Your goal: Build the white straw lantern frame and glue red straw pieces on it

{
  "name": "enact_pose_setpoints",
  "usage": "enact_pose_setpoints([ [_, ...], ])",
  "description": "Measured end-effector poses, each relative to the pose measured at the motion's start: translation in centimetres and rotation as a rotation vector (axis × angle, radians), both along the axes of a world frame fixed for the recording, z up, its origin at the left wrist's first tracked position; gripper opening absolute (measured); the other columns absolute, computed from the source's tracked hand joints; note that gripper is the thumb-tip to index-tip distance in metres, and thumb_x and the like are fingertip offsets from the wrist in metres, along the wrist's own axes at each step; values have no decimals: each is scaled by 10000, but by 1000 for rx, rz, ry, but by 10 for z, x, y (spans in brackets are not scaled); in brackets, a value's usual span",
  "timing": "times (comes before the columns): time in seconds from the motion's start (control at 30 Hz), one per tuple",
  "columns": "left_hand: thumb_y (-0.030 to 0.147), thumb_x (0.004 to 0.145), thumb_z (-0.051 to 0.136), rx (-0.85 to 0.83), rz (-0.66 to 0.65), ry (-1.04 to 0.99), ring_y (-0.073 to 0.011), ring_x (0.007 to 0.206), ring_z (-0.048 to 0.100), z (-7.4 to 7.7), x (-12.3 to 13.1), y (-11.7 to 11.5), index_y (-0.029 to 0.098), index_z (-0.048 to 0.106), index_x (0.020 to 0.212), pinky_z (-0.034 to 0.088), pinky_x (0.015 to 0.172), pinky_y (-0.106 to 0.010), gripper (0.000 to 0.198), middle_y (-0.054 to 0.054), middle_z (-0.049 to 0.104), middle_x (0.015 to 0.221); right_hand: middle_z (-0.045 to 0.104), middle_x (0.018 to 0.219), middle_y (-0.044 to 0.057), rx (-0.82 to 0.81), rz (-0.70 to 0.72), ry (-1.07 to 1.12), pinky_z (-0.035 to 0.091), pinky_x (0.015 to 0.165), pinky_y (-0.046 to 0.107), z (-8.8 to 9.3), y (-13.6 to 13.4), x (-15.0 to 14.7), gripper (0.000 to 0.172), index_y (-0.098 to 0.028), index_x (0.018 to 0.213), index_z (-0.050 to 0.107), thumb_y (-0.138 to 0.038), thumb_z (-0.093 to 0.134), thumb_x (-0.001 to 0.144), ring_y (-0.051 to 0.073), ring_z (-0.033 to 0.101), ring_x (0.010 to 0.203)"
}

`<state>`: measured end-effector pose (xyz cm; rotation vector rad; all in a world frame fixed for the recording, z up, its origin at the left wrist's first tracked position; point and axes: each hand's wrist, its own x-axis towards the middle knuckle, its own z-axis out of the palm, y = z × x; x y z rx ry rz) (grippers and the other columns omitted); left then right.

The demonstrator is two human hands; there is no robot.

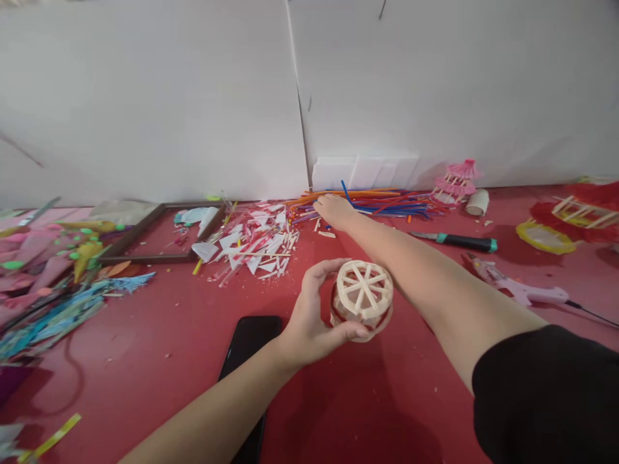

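My left hand [309,322] is wrapped round a small round frame of pale sticks [362,298], shaped like a spoked wheel on top, held just above the red table [377,399]. My right hand [334,211] is stretched far forward, its fingers curled down onto a pile of coloured sticks [382,201], orange, blue and red, at the foot of the white wall. Whether it grips one is hidden.
A black phone [249,345] lies under my left forearm. White and pink paper scraps [254,245], a brown frame [159,235], a knife with a black and teal handle [457,241], a pink glue gun [517,290], a tape roll [477,202] and craft models lie around.
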<state>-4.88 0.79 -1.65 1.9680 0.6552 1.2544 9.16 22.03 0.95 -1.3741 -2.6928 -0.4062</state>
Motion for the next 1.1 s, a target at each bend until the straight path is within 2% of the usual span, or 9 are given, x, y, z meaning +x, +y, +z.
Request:
enact_pose_setpoints([
  [0.13, 540, 681, 841, -23, -45, -25, -355, 1360, 469, 2, 2, 1, 316, 277, 1443, 384, 1154, -582, 974, -181, 413, 1470, 605, 1276, 96, 54, 20, 5, 551, 920, 456, 1, -2, 8, 386, -173, 1262, 579, -387, 615, 942, 227, 625, 1097],
  [0.3, 448, 759, 821, 0, -27, 4, -333, 1352, 481, 3, 0, 0, 288, 294, 1443, 412, 1143, -547, 878, -175, 442, 1445, 568, 1337, 140, 72, 36, 50, 462, 1018, 421, 27, -15, 16, 291, -140, 1206, 617, -238, 411, 1025, 238, 548, 1209],
  [0.4, 373, 789, 795, 25, 44, 79, -317, 1302, 520, 2, -2, 0, 256, 351, 1416, 443, 1111, -525, 777, -163, 489, 1387, 565, 1330, 155, 74, -25, 95, 415, 1009, 364, 47, -41, 27, 366, -134, 1225, 610, -187, 304, 1030, 241, 494, 1245],
  [0.5, 336, 790, 786, 35, 61, 93, -301, 1289, 532, 2, -3, 0, 252, 358, 1409, 460, 1098, -490, 758, -147, 500, 1378, 633, 1213, 143, 47, -195, 130, 438, 855, 326, 55, -85, 52, 362, -141, 1198, 605, -177, 301, 1005, 235, 563, 1127],
  [0.6, 360, 782, 794, 29, 30, 80, -306, 1303, 524, 3, -2, 0, 258, 350, 1423, 446, 1111, -491, 786, -144, 493, 1404, 710, 950, 124, -55, -371, 103, 393, 640, 296, 49, -140, 91, 314, -152, 1030, 645, -290, 366, 987, 216, 648, 826],
  [0.7, 466, 705, 854, -2, -6, 46, -336, 1322, 512, 5, -1, 0, 262, 370, 1428, 419, 1132, -516, 894, -152, 488, 1433, 701, 754, 89, -189, -466, 32, 301, 534, 297, 34, -193, 131, 316, -186, 841, 629, -449, 480, 931, 210, 634, 632],
  [0.83, 440, 679, 881, -25, 8, -7, -335, 1337, 513, 8, 1, 1, 272, 406, 1412, 414, 1144, -516, 889, -148, 501, 1442, 721, 806, 104, -381, -649, -83, 327, 556, 315, 14, -242, 163, 323, -199, 935, 617, -487, 470, 926, 285, 690, 746],
  [0.97, 338, 750, 831, -53, 60, -4, -298, 1285, 574, 15, 5, -1, 258, 440, 1369, 490, 1086, -480, 736, -151, 543, 1415, 741, 937, 133, -446, -661, -21, 408, 623, 352, 4, -256, 166, 277, -189, 941, 630, -414, 469, 949, 299, 711, 834],
  [1.1, 328, 761, 813, -70, 108, 50, -288, 1245, 608, 25, 8, -4, 241, 487, 1310, 555, 1010, -447, 644, -153, 572, 1383, 733, 1016, 160, -433, -669, -3, 438, 648, 364, 2, -246, 160, 268, -177, 966, 638, -392, 479, 954, 317, 712, 883],
])
